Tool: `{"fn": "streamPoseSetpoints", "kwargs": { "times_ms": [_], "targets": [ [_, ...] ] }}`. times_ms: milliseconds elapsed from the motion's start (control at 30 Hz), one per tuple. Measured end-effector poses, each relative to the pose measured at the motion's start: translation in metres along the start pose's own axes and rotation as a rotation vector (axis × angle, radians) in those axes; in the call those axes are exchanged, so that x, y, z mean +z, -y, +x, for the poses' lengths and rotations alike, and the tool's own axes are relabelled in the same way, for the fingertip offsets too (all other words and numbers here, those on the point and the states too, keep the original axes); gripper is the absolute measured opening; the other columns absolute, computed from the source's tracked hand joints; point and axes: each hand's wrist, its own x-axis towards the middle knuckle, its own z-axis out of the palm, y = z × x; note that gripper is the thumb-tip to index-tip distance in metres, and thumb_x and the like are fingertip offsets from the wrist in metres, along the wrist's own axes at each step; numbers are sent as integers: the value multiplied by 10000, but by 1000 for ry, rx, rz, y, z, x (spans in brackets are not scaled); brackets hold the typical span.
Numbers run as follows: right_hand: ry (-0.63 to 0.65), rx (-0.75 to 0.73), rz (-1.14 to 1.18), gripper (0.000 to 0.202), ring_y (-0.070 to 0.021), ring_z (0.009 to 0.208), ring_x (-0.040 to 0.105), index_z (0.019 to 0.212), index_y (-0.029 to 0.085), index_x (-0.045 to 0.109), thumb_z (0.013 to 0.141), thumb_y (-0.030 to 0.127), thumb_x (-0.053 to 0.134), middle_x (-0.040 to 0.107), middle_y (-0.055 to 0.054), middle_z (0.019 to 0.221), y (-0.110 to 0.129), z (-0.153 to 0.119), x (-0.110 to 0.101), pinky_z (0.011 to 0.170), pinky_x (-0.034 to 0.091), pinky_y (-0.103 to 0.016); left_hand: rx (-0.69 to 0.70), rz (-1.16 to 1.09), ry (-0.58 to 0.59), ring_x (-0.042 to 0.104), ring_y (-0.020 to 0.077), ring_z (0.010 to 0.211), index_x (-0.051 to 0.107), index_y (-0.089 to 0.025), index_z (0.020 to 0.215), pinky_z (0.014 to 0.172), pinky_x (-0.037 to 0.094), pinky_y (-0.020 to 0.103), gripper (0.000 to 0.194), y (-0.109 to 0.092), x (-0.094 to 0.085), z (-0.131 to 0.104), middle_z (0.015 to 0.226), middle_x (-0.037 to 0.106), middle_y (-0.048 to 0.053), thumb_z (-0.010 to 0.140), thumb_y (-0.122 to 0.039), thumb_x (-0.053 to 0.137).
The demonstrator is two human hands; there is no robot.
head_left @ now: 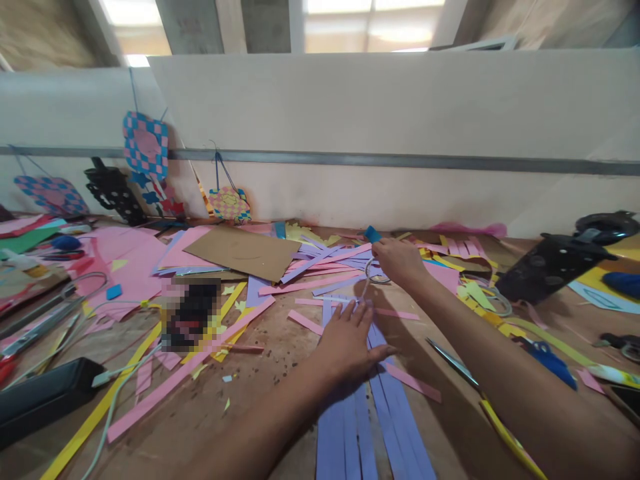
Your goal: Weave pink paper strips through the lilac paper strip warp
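My left hand (347,340) lies flat with fingers spread on the upper end of several long purple paper strips (350,427). Beneath and beside it, short pink strips (413,382) cross the purple ones. Farther back, my right hand (397,260) is closed, its fingers pinched by a ring-shaped clear tape piece or roll (375,272); a thin pale length runs from there down toward my left fingertips. Just beyond the right fingertips sits a small blue piece (371,235).
Scissors (453,363) lie under my right forearm. Cardboard (245,252) and paper scraps cover the back. A black tumbler (547,270) leans at right; a black power bank (47,400) with a cable lies at left. A white panel (350,107) stands behind.
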Motion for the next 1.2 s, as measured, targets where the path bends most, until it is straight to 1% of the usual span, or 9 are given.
{"fn": "streamPoseSetpoints", "kwargs": {
  "times_ms": [67, 133, 300, 433, 633, 800, 1033, 1133, 1200],
  "targets": [
    [-1, -1, -3, 279, -240, 1076, 695, 1222, 171, 681, 1018, 361, 690, 699, -82, 1232, -1, 0, 0, 925, 598, -459, -36, 9, 17, 136, 341, 1625, 222, -96, 1686, 1322, 107, 538, 921, 3, 0, -3, 1745, 178, 151, 1042, -747, 320],
    [-2, -2, -3, 279, -239, 1073, 696, 1221, 170, 681, 1018, 362, 690, 699, -81, 1230, -2, -1, 0, 924, 598, -459, -37, 7, 34, 123, 351, 1626, 213, -81, 1685, 1322, 104, 532, 935, 6, 1, -6, 1748, 165, 156, 1037, -742, 345],
    [-18, -7, 3, 289, -239, 1073, 693, 1234, 175, 676, 1021, 370, 684, 697, -82, 1234, -3, -1, -2, 928, 593, -460, -16, -4, 36, 113, 326, 1629, 248, -111, 1680, 1323, 98, 510, 910, 9, 4, -10, 1748, 175, 141, 1031, -740, 351],
    [-30, -6, 5, 301, -242, 1078, 689, 1238, 175, 673, 1020, 381, 682, 691, -84, 1242, -2, 3, -4, 931, 589, -464, -26, -20, 14, 128, 336, 1627, 258, -131, 1680, 1320, 99, 528, 906, 8, 5, -9, 1750, 172, 131, 1019, -735, 389],
    [-60, 12, 10, 341, -252, 1101, 685, 1291, 176, 654, 1020, 381, 683, 680, -94, 1277, 3, 13, -3, 939, 589, -474, -31, -45, 2, 130, 348, 1627, 277, -108, 1672, 1322, 96, 542, 944, 9, 8, -8, 1745, 204, 147, 1004, -765, 391],
    [-46, 49, 4, 334, -248, 1088, 691, 1281, 175, 659, 1017, 377, 690, 682, -93, 1273, 3, 21, -1, 931, 596, -469, -27, -63, 7, 113, 346, 1629, 288, -86, 1665, 1326, 83, 533, 950, 8, 7, -9, 1744, 201, 152, 1005, -759, 403],
    [-2, 80, -3, 324, -238, 1060, 697, 1267, 177, 664, 1018, 383, 689, 687, -88, 1257, 3, 29, -3, 908, 604, -455, -40, -74, 4, 125, 352, 1626, 305, -103, 1663, 1325, 103, 533, 946, 9, 7, -8, 1740, 213, 141, 996, -763, 428],
    [3, 58, 5, 318, -236, 1056, 698, 1259, 175, 667, 1018, 381, 690, 690, -87, 1251, 7, 27, -5, 906, 604, -451, -34, -75, -10, 144, 340, 1625, 275, -136, 1677, 1322, 122, 539, 910, 9, 8, -7, 1738, 239, 128, 1017, -752, 391],
    [1, 40, 11, 315, -237, 1057, 698, 1255, 174, 668, 1017, 380, 691, 691, -86, 1248, 10, 26, -5, 907, 604, -453, -16, -63, -22, 133, 328, 1629, 238, -159, 1690, 1320, 143, 540, 899, 8, 7, -7, 1746, 220, 115, 1028, -758, 347]
  ]
}}
